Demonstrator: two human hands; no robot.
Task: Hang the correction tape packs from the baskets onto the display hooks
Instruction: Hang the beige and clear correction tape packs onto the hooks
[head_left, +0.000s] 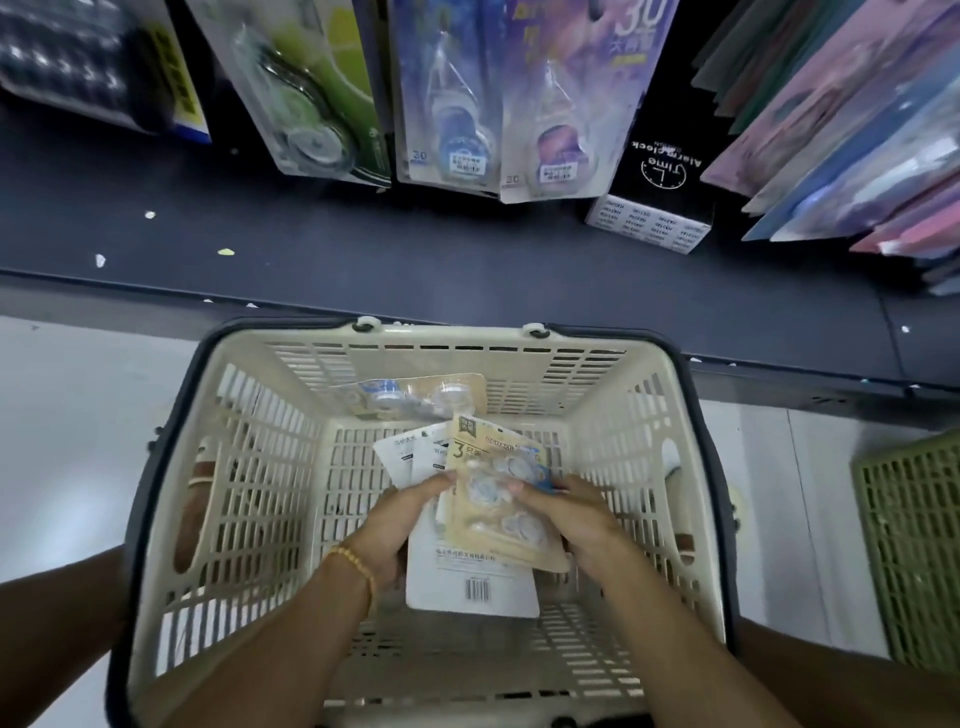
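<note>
Pinching packs (501, 499) between left hand (389, 525) and right hand (571, 514) inside basket (270, 519).

Two baskets (291, 467) (one green), two hands (387, 525)

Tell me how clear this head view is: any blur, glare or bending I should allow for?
Head view: the hanging packs at the top are blurred and dim; the yellow pack held by the left hand and right hand is fairly sharp, with slight glare on its blisters; the wide lens bows the basket rim and shelf edge.
</note>
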